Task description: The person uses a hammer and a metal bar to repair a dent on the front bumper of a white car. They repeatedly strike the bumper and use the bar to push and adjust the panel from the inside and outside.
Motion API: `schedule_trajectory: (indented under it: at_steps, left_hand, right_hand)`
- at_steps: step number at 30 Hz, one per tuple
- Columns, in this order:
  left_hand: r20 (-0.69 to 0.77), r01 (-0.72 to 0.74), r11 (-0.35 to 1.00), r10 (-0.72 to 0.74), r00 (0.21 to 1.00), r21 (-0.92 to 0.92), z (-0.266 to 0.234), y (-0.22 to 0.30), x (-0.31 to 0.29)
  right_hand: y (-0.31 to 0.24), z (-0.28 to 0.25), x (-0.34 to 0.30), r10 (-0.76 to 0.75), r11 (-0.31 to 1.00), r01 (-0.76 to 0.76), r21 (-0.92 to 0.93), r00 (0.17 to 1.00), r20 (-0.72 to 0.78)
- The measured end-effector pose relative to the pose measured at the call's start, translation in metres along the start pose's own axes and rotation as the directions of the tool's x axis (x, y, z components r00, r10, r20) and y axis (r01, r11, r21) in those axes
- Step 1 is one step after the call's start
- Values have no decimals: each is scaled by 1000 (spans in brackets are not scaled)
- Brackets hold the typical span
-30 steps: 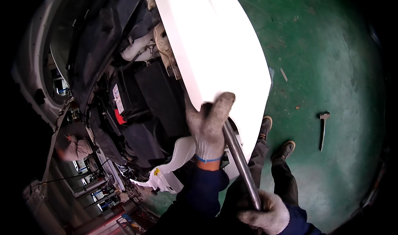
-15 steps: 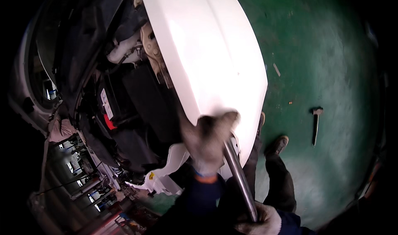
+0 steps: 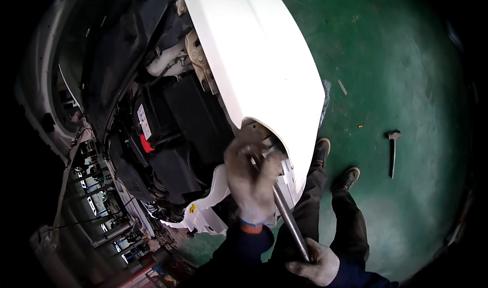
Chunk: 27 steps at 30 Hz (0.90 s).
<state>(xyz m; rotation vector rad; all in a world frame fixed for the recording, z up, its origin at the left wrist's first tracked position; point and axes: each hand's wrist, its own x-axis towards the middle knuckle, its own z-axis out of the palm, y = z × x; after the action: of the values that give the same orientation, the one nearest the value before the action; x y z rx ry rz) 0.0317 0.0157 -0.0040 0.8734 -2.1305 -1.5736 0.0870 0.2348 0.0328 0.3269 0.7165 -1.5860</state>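
While the right hand (image 3: 318, 265) clasps a metal bar (image 3: 292, 224) slanting between both hands, the left hand (image 3: 252, 180) is blurred, its grip unclear; just ahead curves a white panel's edge (image 3: 277, 132), rightward spreads green floor (image 3: 406, 84)

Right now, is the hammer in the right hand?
No, the hammer lies on the green floor, while the right hand grips the metal bar.

The left hand (image 3: 252, 184) has slid off the white panel (image 3: 264, 69) to just below its near corner, baring more of the curved notch (image 3: 258, 129). Less metal bar (image 3: 291, 219) shows below that hand. A co-worker (image 3: 87, 132) beyond the car has slipped mostly from sight.
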Motion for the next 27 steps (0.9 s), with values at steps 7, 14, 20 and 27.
schedule_trajectory:
  at_steps: [7, 14, 20, 27]
  left_hand:
    - [136, 143, 986, -130, 982, -87, -5, -5, 40]
    - [195, 155, 962, -112, 974, -223, -3, 5, 48]
    - [265, 161, 961, -99, 959, -227, -13, 6, 46]
    - [351, 301, 953, -270, 896, -36, -10, 16, 67]
  right_hand:
    - [-29, 17, 16, 36, 977, -45, 209, 998, 49]
    - [-43, 39, 13, 121, 973, -134, 189, 989, 79]
    - [-35, 58, 4, 152, 957, -169, 236, 984, 89]
    - [-49, 70, 15, 13, 953, -21, 302, 999, 30]
